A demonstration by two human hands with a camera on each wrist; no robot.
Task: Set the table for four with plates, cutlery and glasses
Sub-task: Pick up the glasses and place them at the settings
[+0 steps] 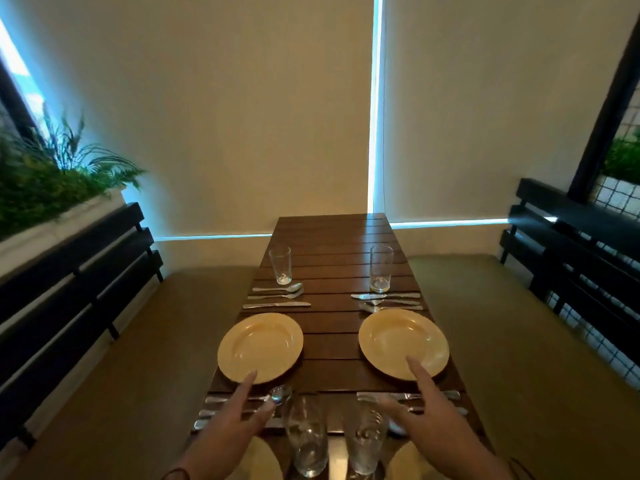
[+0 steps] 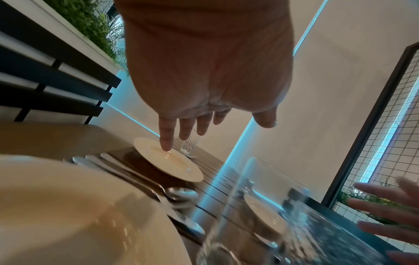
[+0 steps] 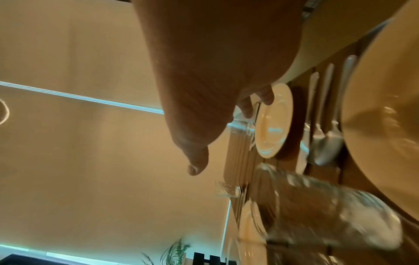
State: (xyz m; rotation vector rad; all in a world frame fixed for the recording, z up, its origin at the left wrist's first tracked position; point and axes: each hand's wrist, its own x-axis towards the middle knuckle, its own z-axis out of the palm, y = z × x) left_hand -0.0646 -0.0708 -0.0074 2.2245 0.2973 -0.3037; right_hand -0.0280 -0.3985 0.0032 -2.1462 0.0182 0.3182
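Counter [image 1: 329, 344]: dark slatted wood, long and narrow, benches w/ cushions on both sides.
Far plates: left plate [image 1: 260, 347] and right plate [image 1: 403, 344], cream, flat on slats, well apart.
Far glasses: left glass [image 1: 280, 265], right glass [image 1: 381, 268], upright, beyond each far cutlery set.
Near glasses: two, near left glass [image 1: 307, 434] and near right glass [image 1: 364, 439], upright, side by side at counter middle.
Cutlery: four sets; far left cutlery [image 1: 277, 296], far right cutlery [image 1: 388, 301], near sets partly under the hands.
Near plates: two, only edges seen at bottom of head view.
Left hand [image 1: 235, 410]: spread, empty, fingers straight, index toward left plate rim.
Right hand [image 1: 420, 398]: spread, empty, index over right plate's near rim.
Step, est.: final check/nudge; all four settings look laid.
Tip: push plate rims lightly w/ flat fingertips; keep wrists clear of near glasses, they tip easily.
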